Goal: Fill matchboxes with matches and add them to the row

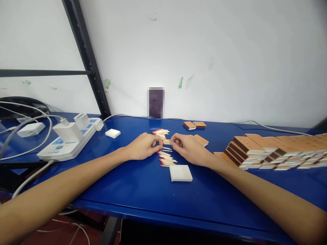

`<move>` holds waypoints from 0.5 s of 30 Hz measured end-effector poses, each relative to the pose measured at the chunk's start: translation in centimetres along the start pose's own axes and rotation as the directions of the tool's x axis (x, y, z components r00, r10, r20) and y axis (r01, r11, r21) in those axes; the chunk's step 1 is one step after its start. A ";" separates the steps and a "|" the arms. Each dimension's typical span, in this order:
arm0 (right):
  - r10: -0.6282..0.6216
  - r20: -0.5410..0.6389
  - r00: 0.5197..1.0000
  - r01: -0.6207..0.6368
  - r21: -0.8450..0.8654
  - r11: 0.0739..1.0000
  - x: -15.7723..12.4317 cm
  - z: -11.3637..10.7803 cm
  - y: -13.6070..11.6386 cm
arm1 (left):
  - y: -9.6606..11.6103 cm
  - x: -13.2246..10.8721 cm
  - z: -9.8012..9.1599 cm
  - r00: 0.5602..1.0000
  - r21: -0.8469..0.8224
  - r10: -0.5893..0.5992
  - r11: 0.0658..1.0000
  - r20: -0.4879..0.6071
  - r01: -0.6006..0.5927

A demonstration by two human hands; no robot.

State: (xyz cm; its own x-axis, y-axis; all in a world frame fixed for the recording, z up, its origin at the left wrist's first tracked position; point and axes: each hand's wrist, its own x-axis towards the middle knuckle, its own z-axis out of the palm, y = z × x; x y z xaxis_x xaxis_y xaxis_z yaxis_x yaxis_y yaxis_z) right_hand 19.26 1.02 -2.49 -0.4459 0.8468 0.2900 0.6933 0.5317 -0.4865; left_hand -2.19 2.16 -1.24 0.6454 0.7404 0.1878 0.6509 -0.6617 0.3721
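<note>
A loose pile of red-tipped matches (pixel 165 153) lies on the blue table (pixel 143 190). My left hand (pixel 144 146) rests at the pile's left side, fingers curled and pinching a few matches. My right hand (pixel 187 147) is at the pile's right side, fingers also curled onto the matches. A white inner matchbox tray (pixel 181 173) sits just in front of the pile. A brown matchbox sleeve (pixel 201 139) lies behind my right hand.
Rows of stacked brown matchboxes (pixel 276 149) fill the right side. Two more matchboxes (pixel 194 125) lie near the wall, and another white tray (pixel 112 133) sits to the left. A white power strip with chargers (pixel 68 139) and cables occupies the far left beside a black shelf post (pixel 87 58).
</note>
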 end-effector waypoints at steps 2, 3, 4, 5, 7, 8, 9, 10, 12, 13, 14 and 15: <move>0.010 0.002 1.000 -0.010 0.003 1.000 0.1 -0.1 0.1 | 0.1 -0.1 -0.1 1.000 -0.041 -0.009 0.999 0.023 0.010; 0.014 0.009 1.000 -0.014 0.002 1.000 0.1 -0.1 0.1 | 0.1 -0.1 -0.1 0.999 -0.056 -0.012 0.998 0.031 0.014; 0.015 0.019 1.000 -0.015 -0.002 1.000 0.1 -0.1 0.0 | 0.1 -0.1 -0.1 0.999 -0.065 -0.014 0.998 0.033 0.016; 0.013 0.031 0.999 -0.013 -0.007 1.000 0.1 -0.2 -0.1 | 0.1 -0.1 -0.1 1.000 -0.070 -0.014 0.997 0.026 0.016; 0.001 0.049 0.999 0.000 -0.018 1.000 0.1 -0.2 -0.3 | 0.1 -0.1 -0.1 1.000 -0.065 -0.002 0.998 -0.008 0.002; -0.006 0.054 0.999 0.007 -0.022 1.000 0.1 -0.2 -0.5 | 0.0 -0.1 -0.2 0.999 -0.052 0.009 0.999 -0.033 -0.010; -0.011 0.057 0.998 0.012 -0.023 1.000 0.1 -0.1 -0.6 | -0.1 -0.1 -0.2 0.998 -0.031 0.020 0.999 -0.060 -0.022; -0.011 0.059 0.998 0.013 -0.024 1.000 0.1 -0.1 -0.7 | -0.1 -0.1 -0.2 0.996 -0.003 0.029 1.000 -0.083 -0.029; -0.003 0.052 0.999 0.004 -0.023 1.000 0.1 0.0 -0.8 | -0.3 0.0 -0.2 0.994 0.062 0.034 0.998 -0.108 -0.028; 0.002 0.045 0.999 -0.001 -0.021 1.000 0.1 0.1 -0.8 | -0.3 0.0 -0.2 0.993 0.090 0.033 0.996 -0.109 -0.023; 0.005 0.035 0.999 -0.004 -0.020 1.000 0.1 0.1 -0.8 | -0.4 0.0 -0.1 0.994 0.112 0.031 0.994 -0.105 -0.020; 0.004 0.023 1.000 -0.004 -0.018 1.000 0.1 0.1 -0.8 | -0.4 0.0 -0.1 0.995 0.125 0.031 0.992 -0.097 -0.019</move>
State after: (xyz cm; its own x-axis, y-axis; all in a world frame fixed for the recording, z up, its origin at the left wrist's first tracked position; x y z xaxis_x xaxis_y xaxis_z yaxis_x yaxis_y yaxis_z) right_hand 18.60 0.71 -2.18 -0.4562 0.8484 0.2686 0.7050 0.5288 -0.4726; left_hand -2.48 2.50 -1.31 0.6235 0.7275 0.2863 0.6836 -0.6850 0.2518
